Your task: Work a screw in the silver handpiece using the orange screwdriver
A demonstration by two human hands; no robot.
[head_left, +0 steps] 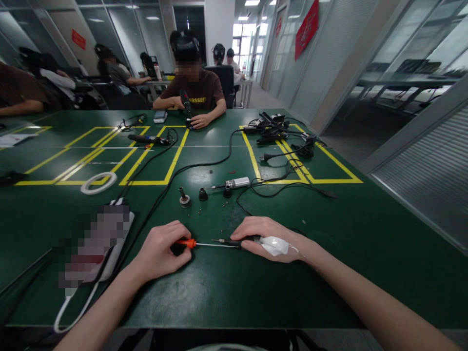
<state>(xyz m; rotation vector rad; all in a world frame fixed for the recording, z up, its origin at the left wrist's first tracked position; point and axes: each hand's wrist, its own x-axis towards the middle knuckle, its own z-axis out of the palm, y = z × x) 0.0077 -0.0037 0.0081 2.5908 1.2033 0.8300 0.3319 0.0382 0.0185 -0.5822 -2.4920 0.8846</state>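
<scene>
On the green table (pixel 278 287), the left hand (pixel 164 248) grips an orange-handled screwdriver (pixel 187 243), shaft pointing right. The right hand (pixel 261 239) grips a black tool (pixel 234 242) near the shaft's end; whether they touch, I cannot tell. No container is distinguishable.

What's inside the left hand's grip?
An orange-handled screwdriver. The handle's front end and the slim metal shaft show, the shaft running toward the right hand. The rest of the handle can't be seen: the left hand covers it.

a white ring (pixel 98 190) lies over yellow tape (pixel 146 183).
</scene>
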